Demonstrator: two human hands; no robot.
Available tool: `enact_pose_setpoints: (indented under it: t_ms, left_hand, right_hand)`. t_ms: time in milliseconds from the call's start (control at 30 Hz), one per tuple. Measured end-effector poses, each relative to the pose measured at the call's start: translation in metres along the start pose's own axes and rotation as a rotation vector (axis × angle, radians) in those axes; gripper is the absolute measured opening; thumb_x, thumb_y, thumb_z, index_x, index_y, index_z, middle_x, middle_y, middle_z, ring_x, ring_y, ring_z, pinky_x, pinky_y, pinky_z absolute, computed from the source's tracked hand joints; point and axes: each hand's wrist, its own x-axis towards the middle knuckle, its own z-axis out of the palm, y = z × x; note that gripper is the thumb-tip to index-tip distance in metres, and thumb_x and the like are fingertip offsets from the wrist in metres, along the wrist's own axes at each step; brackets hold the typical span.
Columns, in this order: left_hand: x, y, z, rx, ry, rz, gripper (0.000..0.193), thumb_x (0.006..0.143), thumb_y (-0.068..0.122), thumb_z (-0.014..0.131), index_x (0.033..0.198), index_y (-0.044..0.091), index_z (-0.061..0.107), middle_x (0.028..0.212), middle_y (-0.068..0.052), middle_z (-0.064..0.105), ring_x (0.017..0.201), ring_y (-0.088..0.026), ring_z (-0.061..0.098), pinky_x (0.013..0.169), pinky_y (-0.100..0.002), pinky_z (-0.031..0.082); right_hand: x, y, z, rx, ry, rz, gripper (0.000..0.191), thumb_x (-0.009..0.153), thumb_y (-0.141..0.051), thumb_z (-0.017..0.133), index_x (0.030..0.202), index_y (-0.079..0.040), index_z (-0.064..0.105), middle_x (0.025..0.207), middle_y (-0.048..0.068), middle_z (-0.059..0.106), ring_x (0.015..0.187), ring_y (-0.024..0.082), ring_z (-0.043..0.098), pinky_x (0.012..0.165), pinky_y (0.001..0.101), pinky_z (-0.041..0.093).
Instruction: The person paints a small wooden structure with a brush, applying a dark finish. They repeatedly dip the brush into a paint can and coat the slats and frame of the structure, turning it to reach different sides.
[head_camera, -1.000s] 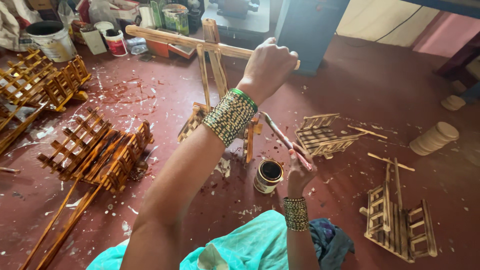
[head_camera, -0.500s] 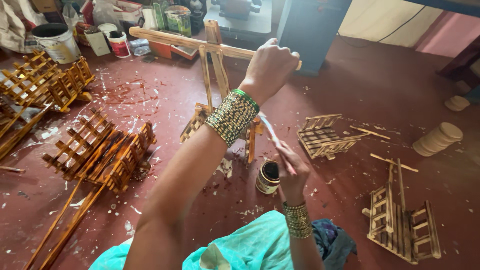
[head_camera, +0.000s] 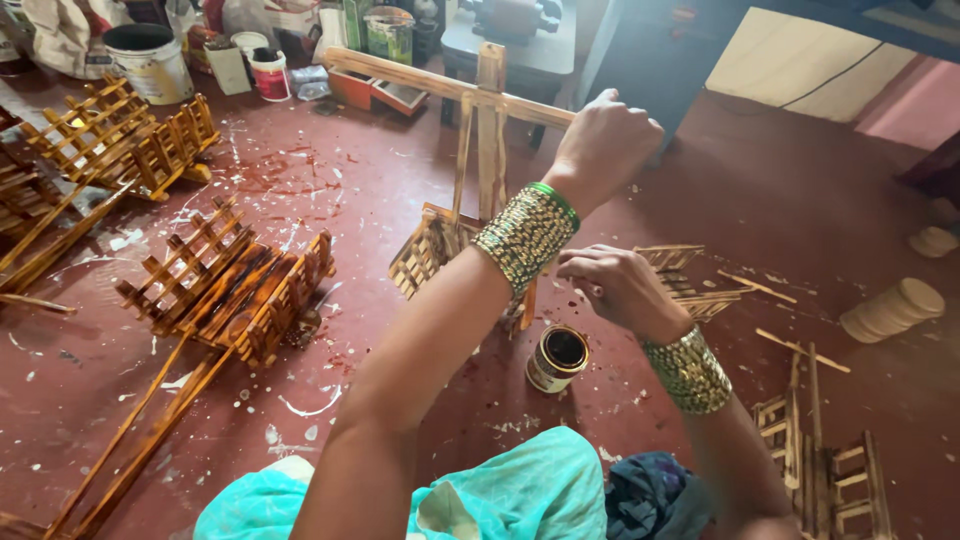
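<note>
Left hand (head_camera: 605, 140): grip closed around the crossbar (head_camera: 440, 88) of an upright wooden frame (head_camera: 478, 170), fist wrapped over the bar's right end. Right hand (head_camera: 615, 285): fingers curled inward, grip apparently pinched; whatever it holds is hidden behind the left forearm, so I cannot tell the contents. Both wrists carry wide gold bangles, the left edged in green.

Near field: teal cloth (head_camera: 500, 495) lies at the bottom edge, with a dark cloth (head_camera: 645, 495) touching its right side. Small round tin (head_camera: 556, 358), open, dark inside, stands on the floor (head_camera: 420, 420) just below the right hand and beside the frame's foot.

Mid field: frame stands upright on the red floor, its slatted base (head_camera: 425, 250) tilted to the left behind the left forearm. Right of the hands, a flat slatted piece (head_camera: 690, 280) lies on the floor, partly hidden by the right hand. Loose sticks (head_camera: 800, 350) lie further right. Another slatted assembly (head_camera: 830, 470) lies at lower right. Stack of pale discs (head_camera: 893, 310) lies tipped over near the right edge.

Left side: dark-stained slatted racks (head_camera: 230, 290) with long legs lie on the floor; paint flecks and white spots around them. More racks (head_camera: 120, 140) further back at left.

Far field: bucket (head_camera: 150, 60), small pots (head_camera: 268, 70) and a green container (head_camera: 388, 35) stand along the back.
</note>
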Motion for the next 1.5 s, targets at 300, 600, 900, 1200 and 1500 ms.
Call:
enact_pose_setpoints:
  t_ms: [300,600,900,1200,1500]
  left_hand:
    - [-0.001,0.001,-0.002,-0.006,-0.041,-0.012,0.016,0.078,0.014,0.070,0.065,0.022,0.076,0.070,-0.004,0.075,0.072,-0.021,0.074,0.088,-0.037,0.052]
    - [-0.001,-0.011,0.009,-0.006,0.033,0.018,0.017,0.082,0.014,0.068,0.068,0.021,0.074,0.068,-0.004,0.074,0.070,-0.021,0.073,0.084,-0.038,0.052]
    - [-0.013,-0.021,-0.001,0.028,-0.012,0.031,0.012,0.083,0.011,0.066,0.079,0.017,0.075,0.072,-0.005,0.073,0.071,-0.023,0.072,0.085,-0.036,0.052]
    - [-0.011,-0.021,-0.002,0.024,-0.011,0.034,0.011,0.085,0.011,0.066,0.081,0.017,0.075,0.071,-0.007,0.072,0.071,-0.024,0.072,0.090,-0.037,0.052]
    - [-0.012,-0.019,-0.005,0.039,0.015,0.028,0.012,0.084,0.011,0.065,0.080,0.017,0.075,0.071,-0.006,0.072,0.071,-0.024,0.073,0.092,-0.037,0.052]
  right_hand:
    - [-0.005,0.006,0.010,0.066,0.049,0.085,0.024,0.078,0.001,0.072,0.101,-0.007,0.075,0.101,0.013,0.076,0.091,0.031,0.074,0.079,0.0406,0.059]
    - [-0.108,0.037,0.080,0.669,0.791,0.636,0.019,0.093,0.001,0.070,0.112,-0.001,0.075,0.101,0.007,0.077,0.089,0.010,0.074,0.079,0.0259,0.061]
    - [-0.071,0.044,0.129,0.336,0.668,0.699,0.015,0.090,-0.010,0.074,0.101,0.000,0.080,0.092,0.008,0.081,0.072,0.009,0.074,0.064,0.0248,0.058]
    - [-0.054,0.031,0.102,0.337,0.889,0.600,0.015,0.091,-0.001,0.076,0.106,0.002,0.078,0.096,0.009,0.079,0.084,0.012,0.073,0.076,0.0247,0.058]
    - [-0.063,0.006,0.107,0.450,0.740,0.648,0.018,0.089,0.000,0.074,0.107,0.000,0.077,0.097,0.010,0.079,0.084,0.012,0.075,0.074,0.0232,0.060]
